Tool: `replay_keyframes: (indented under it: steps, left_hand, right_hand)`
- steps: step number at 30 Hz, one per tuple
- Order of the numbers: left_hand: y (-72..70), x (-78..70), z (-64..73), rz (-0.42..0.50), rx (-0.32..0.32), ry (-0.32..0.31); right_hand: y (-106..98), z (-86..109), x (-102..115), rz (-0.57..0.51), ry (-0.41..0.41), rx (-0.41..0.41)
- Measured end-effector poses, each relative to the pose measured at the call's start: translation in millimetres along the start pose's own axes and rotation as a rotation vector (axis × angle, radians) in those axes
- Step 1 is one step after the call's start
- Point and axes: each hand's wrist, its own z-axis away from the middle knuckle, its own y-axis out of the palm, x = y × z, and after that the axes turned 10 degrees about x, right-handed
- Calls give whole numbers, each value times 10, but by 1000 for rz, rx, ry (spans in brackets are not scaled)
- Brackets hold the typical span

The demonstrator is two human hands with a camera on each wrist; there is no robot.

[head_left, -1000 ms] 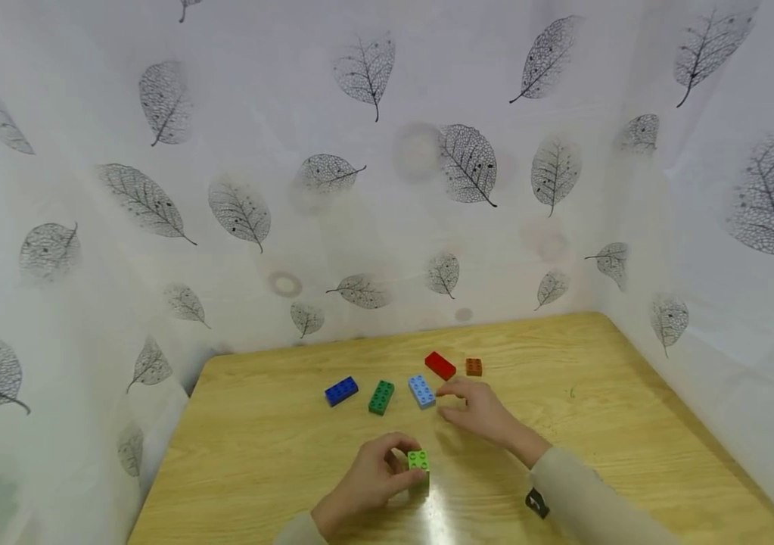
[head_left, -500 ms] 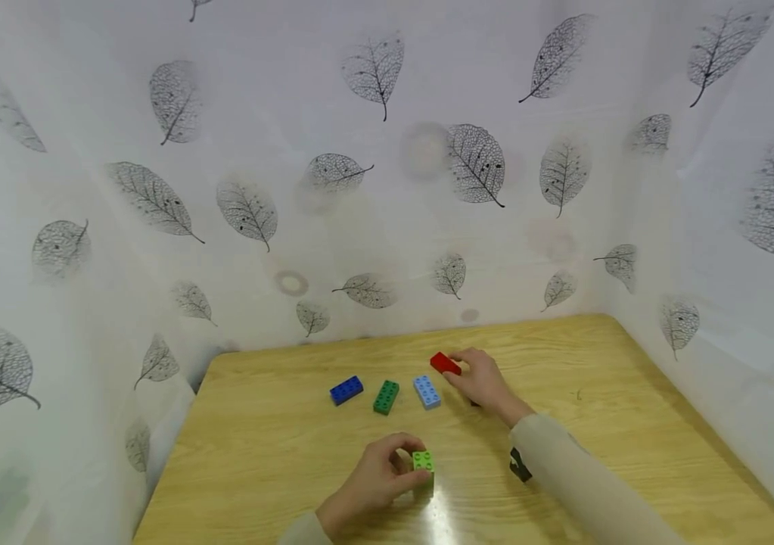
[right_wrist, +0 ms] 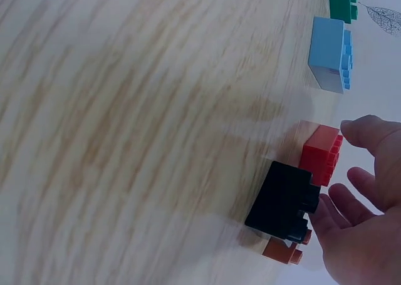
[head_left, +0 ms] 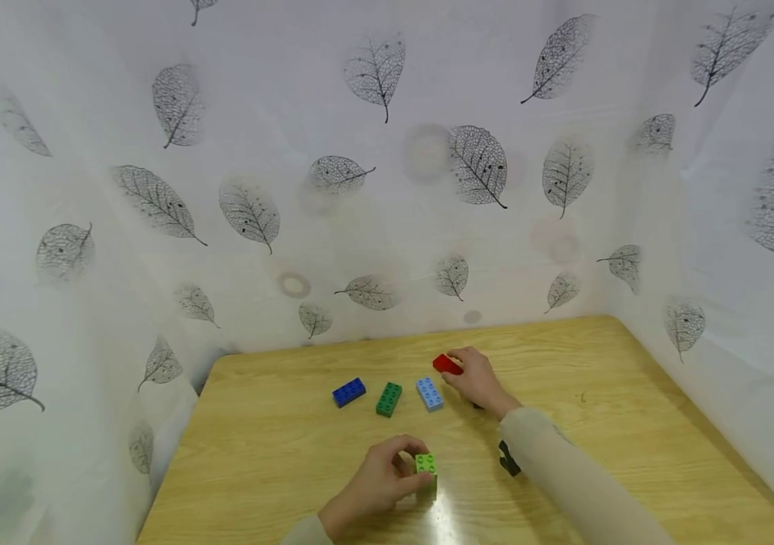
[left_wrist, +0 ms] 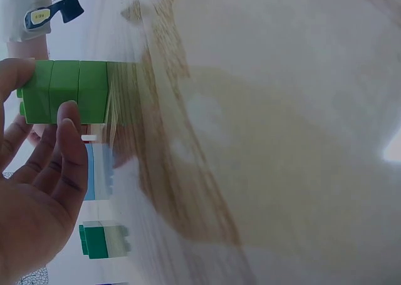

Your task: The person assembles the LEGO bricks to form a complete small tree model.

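My left hand (head_left: 383,477) holds a stack of lime green toy bricks (head_left: 425,463) upright on the table, thumb on one side and fingers on the other. In the left wrist view the stack (left_wrist: 66,91) shows three layers. At the back of the table my right hand (head_left: 477,378) pinches the red brick (head_left: 446,365) by its right end, thumb at the near side. The right wrist view shows the red brick (right_wrist: 321,152) resting on the table beside a black brick (right_wrist: 280,200), which the right hand mostly hides in the head view.
A light blue brick (head_left: 430,393), a dark green brick (head_left: 389,399) and a dark blue brick (head_left: 349,392) lie to the left of the right hand. An orange-brown brick (right_wrist: 282,250) sits behind the black one. A white leaf-print curtain (head_left: 278,265) surrounds the wooden table (head_left: 257,454).
My right hand has moved away from beside the light blue brick, farther back to the red brick, and now covers the orange-brown brick in the head view. The left hand stays on its stack.
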Motion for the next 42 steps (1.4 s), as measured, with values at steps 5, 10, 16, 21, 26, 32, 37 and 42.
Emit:
replay_keyframes:
  steps: [5, 10, 16, 21, 26, 32, 37, 42]
  left_hand:
    - [3, 1, -1, -1, 3, 0]
    - [2, -32, 10, 6, 12, 14]
    - [7, -36, 12, 5, 17, 21]
    - [6, -26, 1, -2, 12, 15]
    - [-10, -29, -4, -5, 16, 4]
    - [-28, -17, -5, -20, 23, 6]
    - [-32, -30, 2, -11, 25, -5]
    - [-28, -13, 0, 2, 21, -5]
  right_hand:
    - [17, -40, -11, 33, 26, 15]
    - [37, -57, -29, 52, 54, 19]
    - [48, -67, -25, 30, 70, 6]
    - [16, -71, -15, -2, 82, 7]
    - [-68, -35, 10, -24, 52, 9]
    - [-119, 11, 26, -37, 29, 20]
    - [-154, 80, 73, -58, -15, 28]
    - [-178, 170, 140, -69, -91, 41]
